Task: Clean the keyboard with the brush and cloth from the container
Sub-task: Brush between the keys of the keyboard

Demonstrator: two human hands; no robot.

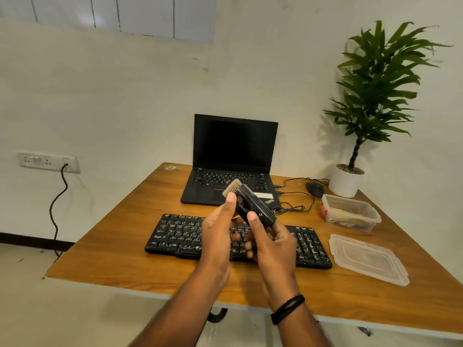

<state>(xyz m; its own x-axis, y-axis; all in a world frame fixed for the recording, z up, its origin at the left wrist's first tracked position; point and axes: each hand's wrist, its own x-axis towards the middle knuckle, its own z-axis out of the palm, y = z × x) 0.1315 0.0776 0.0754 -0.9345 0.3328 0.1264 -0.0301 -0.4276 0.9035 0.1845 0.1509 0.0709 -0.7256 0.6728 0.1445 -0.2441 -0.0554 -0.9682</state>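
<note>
From the head view, both hands hold one brush (253, 205) in the air above the keyboard (180, 236). The left hand (216, 236) has its grip closed on the brush near the bristle end, with the thumb pressed on the dark body just under the pale bristles. The right hand (270, 240) has its grip closed around the lower end of the body, thumb on top. The brush is tilted, bristles pointing up and to the left, toward the laptop (231, 161).

There is one keyboard, black, lying on the table (120, 249) below the hands. One open laptop stands behind it, screen dark. One clear container (350, 214) sits to the right, open, with something inside that I cannot identify. One lid (368, 259) lies flat on the table near it, closer to the person. One mouse (315, 189) and one plant (370, 96) in a white pot are at the far right corner.
</note>
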